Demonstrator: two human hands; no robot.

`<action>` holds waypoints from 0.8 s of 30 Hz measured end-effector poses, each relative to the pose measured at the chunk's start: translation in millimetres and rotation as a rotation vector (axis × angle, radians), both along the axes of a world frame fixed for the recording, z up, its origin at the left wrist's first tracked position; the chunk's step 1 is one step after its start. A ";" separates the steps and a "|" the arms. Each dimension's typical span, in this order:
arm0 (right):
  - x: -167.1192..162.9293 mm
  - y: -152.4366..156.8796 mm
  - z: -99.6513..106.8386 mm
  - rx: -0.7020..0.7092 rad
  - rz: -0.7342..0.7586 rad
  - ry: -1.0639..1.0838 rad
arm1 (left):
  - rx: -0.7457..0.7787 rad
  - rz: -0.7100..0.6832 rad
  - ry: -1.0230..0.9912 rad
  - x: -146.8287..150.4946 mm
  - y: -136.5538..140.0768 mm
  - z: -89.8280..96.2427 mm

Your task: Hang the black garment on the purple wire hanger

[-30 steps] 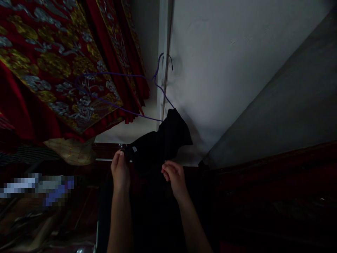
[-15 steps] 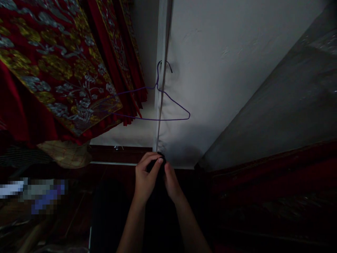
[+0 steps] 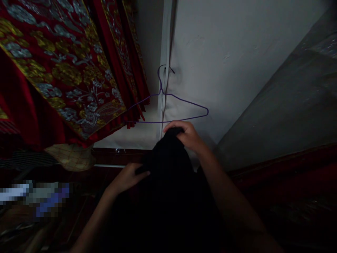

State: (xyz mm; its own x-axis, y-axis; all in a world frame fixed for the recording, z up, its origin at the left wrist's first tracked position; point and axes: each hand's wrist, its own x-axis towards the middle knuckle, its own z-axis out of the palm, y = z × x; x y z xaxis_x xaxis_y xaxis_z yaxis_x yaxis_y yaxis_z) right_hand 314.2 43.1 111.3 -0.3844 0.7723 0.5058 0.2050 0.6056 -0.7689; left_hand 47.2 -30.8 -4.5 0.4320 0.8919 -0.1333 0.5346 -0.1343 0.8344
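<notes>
A black garment point(image 3: 171, 168) spreads between my two hands, its exact kind too dark to make out. My right hand point(image 3: 186, 133) is closed on its raised top edge, just under a purple wire hanger point(image 3: 188, 101). Lower and to the left, my left hand point(image 3: 130, 177) grips the side of the same cloth between thumb and fingers. The hanger hangs by its hook at the pale vertical strip point(image 3: 166, 42) on the wall, with no clothing on it. Its left end is at the red embroidered cloth.
Red pleated cloth with gold and silver embroidery point(image 3: 71, 77) hangs at the upper left. Below it is a pale checked cloth bundle point(image 3: 70, 156). A grey slanting surface point(image 3: 284, 105) stands at the right, above dark red fabric point(image 3: 302, 165). The lower left is partly pixelated.
My hands have moved apart, the right one up toward the hanger and the left one down and left. The black garment now rises higher and spreads wider. The hanger has swung to face me more.
</notes>
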 end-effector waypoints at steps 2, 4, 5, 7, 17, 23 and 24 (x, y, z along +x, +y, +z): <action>1.3 28.7 -3.7 0.114 -0.132 0.056 | 0.070 0.040 0.055 -16.9 5.7 18.0; -0.4 53.4 -18.4 0.090 -0.226 0.035 | 0.104 0.065 0.145 -33.2 8.3 35.7; -0.9 62.5 -27.7 0.048 -0.239 -0.009 | 0.104 0.059 0.201 -40.3 8.3 42.4; 1.1 72.4 -45.3 -0.020 -0.239 -0.101 | 0.074 0.033 0.307 -51.3 7.4 49.2; 53.9 49.3 -29.2 0.041 -0.100 -0.258 | 0.213 0.081 0.290 -73.5 46.4 60.6; 51.9 50.0 -21.1 -0.058 -0.117 -0.244 | 0.707 0.246 0.151 -61.5 77.4 106.3; 49.3 48.3 -22.4 -0.077 -0.104 -0.238 | 0.772 0.280 0.112 -53.7 81.7 114.5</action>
State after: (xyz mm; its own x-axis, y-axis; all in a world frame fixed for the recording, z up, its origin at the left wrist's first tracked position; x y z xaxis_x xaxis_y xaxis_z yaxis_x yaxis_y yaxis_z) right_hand 363.5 91.4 88.9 -0.4016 0.8467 0.3491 0.4435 0.5133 -0.7347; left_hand -6.5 50.9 110.0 0.2007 0.8229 0.5315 0.7077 -0.4970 0.5021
